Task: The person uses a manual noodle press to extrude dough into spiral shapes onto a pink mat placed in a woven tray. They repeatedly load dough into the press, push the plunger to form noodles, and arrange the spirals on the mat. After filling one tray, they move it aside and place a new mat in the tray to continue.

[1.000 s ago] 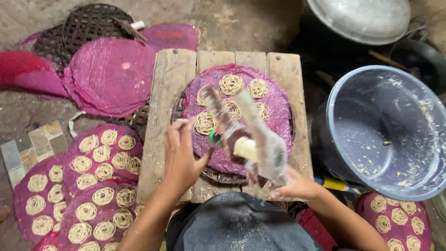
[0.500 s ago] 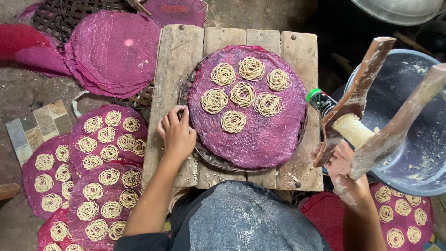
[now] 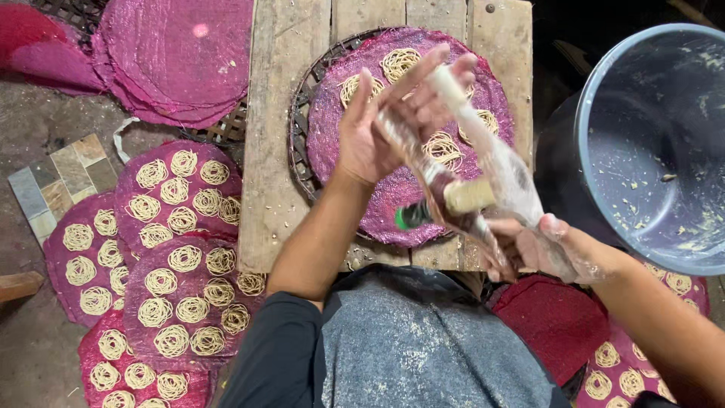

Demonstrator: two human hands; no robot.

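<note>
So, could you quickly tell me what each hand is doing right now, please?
Left hand: fingers open, palm against the upper ends of the two-armed wooden noodle press.
Right hand: closed on the press's lower ends.

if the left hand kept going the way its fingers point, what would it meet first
Probably the upper arm of the wooden press that the left hand already touches; beyond it, the noodle coils on the purple mat. Depth is unclear.
</note>
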